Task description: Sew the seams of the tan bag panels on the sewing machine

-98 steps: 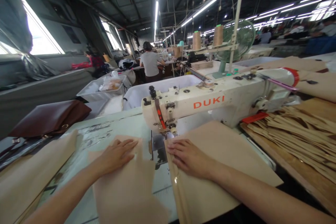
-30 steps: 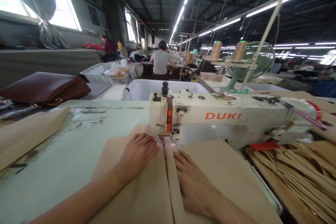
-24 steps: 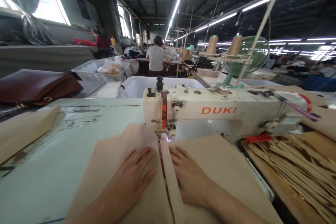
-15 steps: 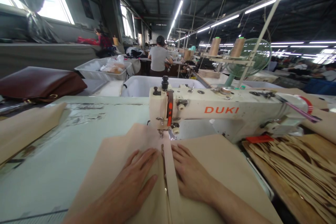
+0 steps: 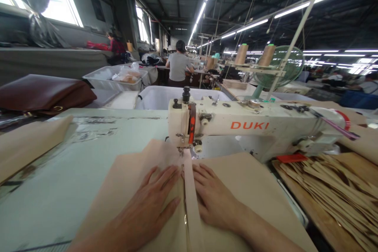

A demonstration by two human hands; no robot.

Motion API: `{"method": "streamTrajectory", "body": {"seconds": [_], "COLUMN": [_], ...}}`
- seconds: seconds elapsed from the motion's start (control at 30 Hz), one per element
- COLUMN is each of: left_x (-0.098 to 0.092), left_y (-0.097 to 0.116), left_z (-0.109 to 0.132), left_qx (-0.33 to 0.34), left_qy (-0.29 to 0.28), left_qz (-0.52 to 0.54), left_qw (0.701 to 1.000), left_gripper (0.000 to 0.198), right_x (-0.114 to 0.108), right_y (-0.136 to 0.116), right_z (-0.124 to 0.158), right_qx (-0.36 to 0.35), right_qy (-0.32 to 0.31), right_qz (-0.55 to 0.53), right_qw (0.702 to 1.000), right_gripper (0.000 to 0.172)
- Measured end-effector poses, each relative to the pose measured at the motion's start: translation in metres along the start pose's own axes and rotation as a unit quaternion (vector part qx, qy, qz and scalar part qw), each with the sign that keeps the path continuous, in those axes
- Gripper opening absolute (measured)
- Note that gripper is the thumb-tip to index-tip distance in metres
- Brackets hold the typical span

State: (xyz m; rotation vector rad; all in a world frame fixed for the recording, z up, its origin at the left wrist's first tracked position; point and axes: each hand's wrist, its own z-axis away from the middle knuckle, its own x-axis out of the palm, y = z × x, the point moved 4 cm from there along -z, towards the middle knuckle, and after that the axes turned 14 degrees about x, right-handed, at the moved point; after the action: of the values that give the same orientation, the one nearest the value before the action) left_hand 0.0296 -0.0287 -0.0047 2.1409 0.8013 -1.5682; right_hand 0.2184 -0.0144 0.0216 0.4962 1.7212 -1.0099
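Beneath the needle of a white sewing machine (image 5: 218,120) lies a large beige panel (image 5: 254,181). A narrow beige strip (image 5: 191,201) runs along its middle up to the presser foot (image 5: 181,151), and a dark zipper (image 5: 185,212) with a shiny metal bit shows along the strip's left side. My left hand (image 5: 156,197) rests flat on the panel left of the strip, fingers stretched toward the foot. On the other side, my right hand (image 5: 215,197) lies flat with its fingertips at the strip's right edge; its thumb is partly hidden by the strip.
Cut beige strips (image 5: 333,197) are piled on a wooden board at the right. A brown leather bag (image 5: 44,93) and a beige piece (image 5: 32,145) lie at the left. Behind the machine stand a white bin (image 5: 180,92), thread cones (image 5: 267,55) and a green fan (image 5: 286,67). A person (image 5: 178,65) sits farther back.
The zipper's shiny metal bit sits slightly lower in view. Both hands keep nearly the same flat pose beside the strip, and the view has shifted very slightly.
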Motion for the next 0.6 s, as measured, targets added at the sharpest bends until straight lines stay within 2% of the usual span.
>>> {"method": "streamTrajectory", "body": {"seconds": [0.1, 0.23, 0.3, 0.43, 0.5, 0.6], "left_x": [-0.001, -0.002, -0.002, -0.002, -0.001, 0.004], "left_y": [0.0, 0.001, 0.0, 0.0, -0.002, -0.007], "left_z": [-0.001, -0.001, -0.001, -0.002, -0.004, -0.011], "left_qx": [0.018, 0.054, 0.066, 0.056, 0.051, 0.046], "left_qy": [0.016, 0.062, 0.07, 0.051, 0.042, 0.035], "left_qz": [-0.019, -0.055, -0.066, -0.062, -0.058, -0.061], "left_qw": [1.0, 0.995, 0.993, 0.995, 0.996, 0.996], "left_gripper": [0.055, 0.062, 0.063, 0.063, 0.063, 0.061], "right_x": [-0.011, -0.04, -0.042, -0.015, 0.0, 0.008], "right_y": [-0.006, -0.015, -0.016, -0.002, 0.012, 0.027], "right_z": [-0.004, -0.012, -0.017, -0.023, -0.024, -0.03], "right_qx": [0.013, 0.136, 0.137, 0.016, 0.003, 0.015], "right_qy": [0.016, 0.159, 0.19, 0.116, 0.091, 0.082], "right_qz": [-0.031, -0.029, -0.001, -0.004, 0.0, 0.017], "right_qw": [0.999, 0.977, 0.972, 0.993, 0.996, 0.996], "right_gripper": [0.03, 0.021, 0.017, 0.027, 0.034, 0.037]}}
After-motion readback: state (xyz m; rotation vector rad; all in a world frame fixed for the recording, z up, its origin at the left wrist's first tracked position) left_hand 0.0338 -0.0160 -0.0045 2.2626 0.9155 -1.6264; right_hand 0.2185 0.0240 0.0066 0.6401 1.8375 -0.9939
